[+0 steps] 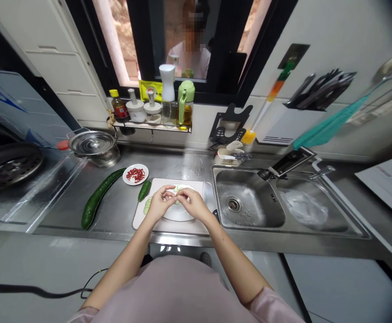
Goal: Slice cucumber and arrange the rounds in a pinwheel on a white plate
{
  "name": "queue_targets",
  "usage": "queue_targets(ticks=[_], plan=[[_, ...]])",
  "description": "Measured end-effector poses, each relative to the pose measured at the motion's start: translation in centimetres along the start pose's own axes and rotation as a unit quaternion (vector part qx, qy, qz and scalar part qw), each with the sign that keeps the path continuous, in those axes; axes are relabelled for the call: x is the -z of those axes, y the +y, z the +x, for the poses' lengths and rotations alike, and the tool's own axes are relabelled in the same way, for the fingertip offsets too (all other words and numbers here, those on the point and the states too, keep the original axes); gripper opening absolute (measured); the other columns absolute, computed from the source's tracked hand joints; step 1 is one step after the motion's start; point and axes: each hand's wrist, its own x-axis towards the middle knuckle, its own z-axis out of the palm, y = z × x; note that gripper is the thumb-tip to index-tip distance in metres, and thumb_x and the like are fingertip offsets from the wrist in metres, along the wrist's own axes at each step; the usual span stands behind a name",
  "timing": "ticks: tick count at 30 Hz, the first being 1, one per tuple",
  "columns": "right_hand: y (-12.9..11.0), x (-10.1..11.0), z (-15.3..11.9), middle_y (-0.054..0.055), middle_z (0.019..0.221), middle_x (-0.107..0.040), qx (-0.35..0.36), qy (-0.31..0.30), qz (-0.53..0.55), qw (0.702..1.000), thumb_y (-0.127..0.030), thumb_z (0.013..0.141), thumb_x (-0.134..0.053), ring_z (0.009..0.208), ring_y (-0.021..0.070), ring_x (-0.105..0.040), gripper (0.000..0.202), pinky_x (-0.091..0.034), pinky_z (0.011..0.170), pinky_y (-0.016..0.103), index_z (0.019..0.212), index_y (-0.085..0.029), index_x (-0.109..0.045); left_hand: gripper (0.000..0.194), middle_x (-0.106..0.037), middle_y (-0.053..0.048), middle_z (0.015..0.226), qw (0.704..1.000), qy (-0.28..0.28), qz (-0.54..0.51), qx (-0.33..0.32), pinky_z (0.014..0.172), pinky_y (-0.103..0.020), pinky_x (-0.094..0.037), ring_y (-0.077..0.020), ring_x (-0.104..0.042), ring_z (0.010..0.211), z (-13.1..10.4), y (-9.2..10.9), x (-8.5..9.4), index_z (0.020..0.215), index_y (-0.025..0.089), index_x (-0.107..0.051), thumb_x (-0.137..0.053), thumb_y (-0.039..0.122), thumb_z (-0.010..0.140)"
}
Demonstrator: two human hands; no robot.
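Over a white plate (182, 217), my left hand (161, 202) and my right hand (193, 202) meet at the fingertips. Both pinch what looks like a cucumber slice (176, 202), mostly covered by the fingers. Just beyond them, pale green slices (178, 187) lie on the plate's far side. The plate rests on a light cutting board (140, 220). More cucumber slices (146, 205) overlap in a row on the board, left of my left hand. A short cut piece of cucumber (144, 190) lies at the board's upper left edge.
Left on the steel counter are a long whole cucumber (102, 197), a small plate (125, 179) of red bits and a lidded pot (97, 148). A knife handle (215, 216) shows by the board, beside the sink (250, 222). Behind stands a condiment rack (155, 127).
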Motion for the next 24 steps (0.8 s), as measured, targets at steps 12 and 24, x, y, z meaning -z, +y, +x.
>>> queue_targets(ticks=[12, 24], plan=[[-0.2, 0.4, 0.1, 0.005, 0.088, -0.065, 0.017, 0.131, 0.019, 0.991, -0.032, 0.092, -0.048, 0.082, 0.0162, -0.058, 0.021, -0.045, 0.075, 0.027, 0.086, -0.020, -0.065, 0.050, -0.065, -0.002, 0.069, 0.976, 0.007, -0.120, 0.179, 0.043, -0.016, -0.019, -0.0048, -0.042, 0.048, -0.3, 0.5, -0.3, 0.103, 0.016, -0.061, -0.064, 0.057, 0.072], [0.1, 1.1, 0.2, 0.005, 0.090, -0.061, 0.085, 0.107, -0.052, 0.989, -0.031, 0.095, -0.048, 0.092, 0.0194, -0.055, 0.022, -0.043, 0.084, 0.033, 0.096, -0.025, -0.069, 0.053, -0.065, -0.001, 0.078, 0.968, 0.020, -0.154, 0.198, 0.045, -0.015, -0.024, -0.0054, -0.051, 0.054, 1.4, 1.8, -1.7, 0.110, 0.020, -0.059, -0.072, 0.043, 0.063]])
